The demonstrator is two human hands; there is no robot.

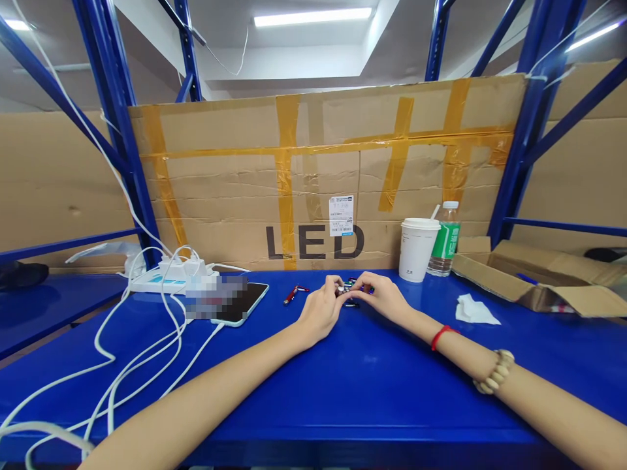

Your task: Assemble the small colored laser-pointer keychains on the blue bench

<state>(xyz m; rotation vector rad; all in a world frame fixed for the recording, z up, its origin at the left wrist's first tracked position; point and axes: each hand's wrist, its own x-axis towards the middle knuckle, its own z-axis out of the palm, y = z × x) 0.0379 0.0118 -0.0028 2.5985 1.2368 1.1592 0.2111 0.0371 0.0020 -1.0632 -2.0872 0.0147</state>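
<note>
My left hand (319,309) and my right hand (381,296) meet over the middle of the blue table, fingertips pinched together. Between them is a small shiny metal piece (341,291), mostly covered by the fingers, so its exact kind is unclear. Several small coloured metallic pieces (351,304) lie on the table just under and behind the fingertips, partly hidden. To the left of my left hand, apart from it, lies a small red metal tube (290,296) with a thin part bent off its end.
A phone (249,303), white cables (112,356) and a power strip (161,279) occupy the left. A white lidded cup (418,251), a water bottle (445,243), a crumpled tissue (475,309) and an open cardboard box (519,281) are on the right. Taped cardboard (235,196) stands behind.
</note>
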